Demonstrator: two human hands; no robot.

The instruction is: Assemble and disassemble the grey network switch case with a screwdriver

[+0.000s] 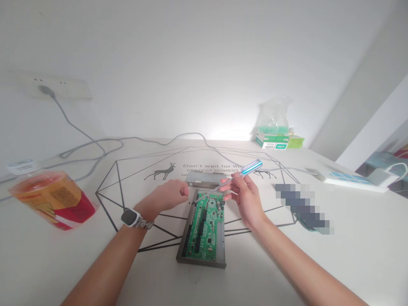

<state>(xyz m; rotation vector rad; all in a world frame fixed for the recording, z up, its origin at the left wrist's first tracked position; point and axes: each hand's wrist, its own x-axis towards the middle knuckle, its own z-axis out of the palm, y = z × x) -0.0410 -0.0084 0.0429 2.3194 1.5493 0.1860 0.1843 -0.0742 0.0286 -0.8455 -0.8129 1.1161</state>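
My right hand (245, 195) is closed around a screwdriver (251, 167) with a clear blue-striped handle. Its long shaft slants down to the left, and the tip is at the far left corner of an opened metal case (200, 264). Inside the case lies a green circuit board (207, 229) with black chips. My left hand (172, 194) is curled into a fist just left of the case's far end, a watch on its wrist; whatever it may hold is hidden. Behind the case lies a grey metal cover (205, 177). Tiny dark specks (190, 203), too small to name, lie by the tip.
At the left stands a bottle (54, 199) with an orange-red label. A pixelated dark object (304, 208) lies at the right. Farther right is a white power strip (353, 180) with a plug. Green boxes (272, 141) stand by the wall, and a grey cable (137, 138) crosses the table.
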